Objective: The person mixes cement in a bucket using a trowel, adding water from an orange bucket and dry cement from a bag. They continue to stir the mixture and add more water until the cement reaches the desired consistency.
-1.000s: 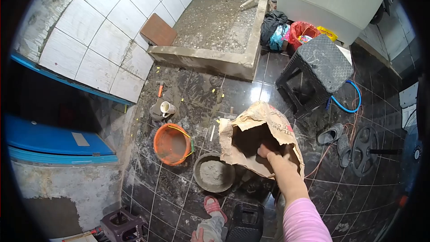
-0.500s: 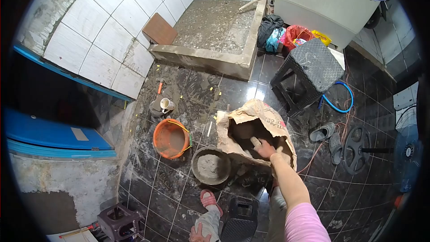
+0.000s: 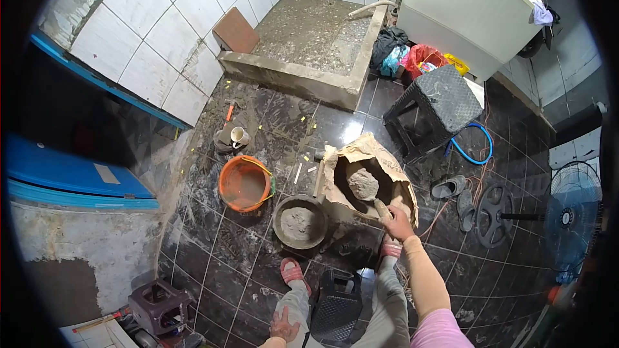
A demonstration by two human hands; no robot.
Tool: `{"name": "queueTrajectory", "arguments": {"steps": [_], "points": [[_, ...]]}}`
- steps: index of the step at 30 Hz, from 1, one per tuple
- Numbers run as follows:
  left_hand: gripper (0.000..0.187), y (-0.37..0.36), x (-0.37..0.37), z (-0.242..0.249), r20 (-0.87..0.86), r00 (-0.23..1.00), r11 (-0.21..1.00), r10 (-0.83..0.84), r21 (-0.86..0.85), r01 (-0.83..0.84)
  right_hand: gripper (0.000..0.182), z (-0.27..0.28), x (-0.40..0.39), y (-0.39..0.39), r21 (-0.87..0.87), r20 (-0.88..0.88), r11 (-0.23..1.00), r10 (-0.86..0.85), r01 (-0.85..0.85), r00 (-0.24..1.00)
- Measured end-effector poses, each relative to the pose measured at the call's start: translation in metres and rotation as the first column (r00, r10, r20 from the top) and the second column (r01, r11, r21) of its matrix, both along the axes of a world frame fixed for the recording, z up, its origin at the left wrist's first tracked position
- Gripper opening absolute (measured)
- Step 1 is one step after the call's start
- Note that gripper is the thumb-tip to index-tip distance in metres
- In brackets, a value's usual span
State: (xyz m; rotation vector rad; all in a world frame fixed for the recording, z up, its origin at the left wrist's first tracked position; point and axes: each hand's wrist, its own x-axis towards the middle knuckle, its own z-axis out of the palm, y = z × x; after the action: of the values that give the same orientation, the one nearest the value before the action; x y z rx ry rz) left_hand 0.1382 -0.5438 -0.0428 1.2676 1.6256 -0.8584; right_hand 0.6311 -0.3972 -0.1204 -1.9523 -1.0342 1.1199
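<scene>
My right hand (image 3: 398,222) is closed around the handle of a trowel (image 3: 382,209), at the near edge of a torn paper sack (image 3: 409,200). A heap of grey powder (image 3: 363,185) lies on the trowel's blade, over the sack's dark opening. My left hand (image 3: 284,327) rests on my knee with its fingers spread and holds nothing. Left of the sack stands a round black basin (image 3: 278,225) with grey powder in it. Beside that is an orange bucket (image 3: 225,188) with a yellow handle and murky contents.
A black stool (image 3: 445,100) stands behind the sack at right. Slippers (image 3: 465,209), a blue hose (image 3: 488,151) and a fan (image 3: 572,212) are further right. Back left are a mug (image 3: 239,136) and a hammer (image 3: 230,111). A low black stool (image 3: 336,306) sits between my legs.
My right hand has drawn back from inside the sack and risen, bringing the powder-loaded trowel into sight. My left hand stays on my knee. The view has shifted slightly.
</scene>
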Motion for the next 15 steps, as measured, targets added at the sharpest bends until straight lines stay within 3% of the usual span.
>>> {"name": "queueTrajectory", "arguments": {"steps": [8,10,15], "points": [[0.095,0.003,-0.020,-0.003,0.096,0.995,0.997,0.013,0.073,-0.020,0.035,-0.001,-0.022,-0.036,0.091,-0.002,0.993,-0.078,0.078,0.997],[0.095,0.005,-0.023,-0.001,0.106,0.994,0.996,0.017,0.080,-0.026,0.043,0.023,-0.028,-0.034,-0.014,-0.046,0.994,-0.112,0.112,0.993],[0.095,0.008,-0.028,0.000,0.126,0.992,0.997,0.016,0.078,-0.026,0.031,0.012,-0.037,-0.044,0.076,-0.147,0.982,-0.162,0.174,0.976]]}}
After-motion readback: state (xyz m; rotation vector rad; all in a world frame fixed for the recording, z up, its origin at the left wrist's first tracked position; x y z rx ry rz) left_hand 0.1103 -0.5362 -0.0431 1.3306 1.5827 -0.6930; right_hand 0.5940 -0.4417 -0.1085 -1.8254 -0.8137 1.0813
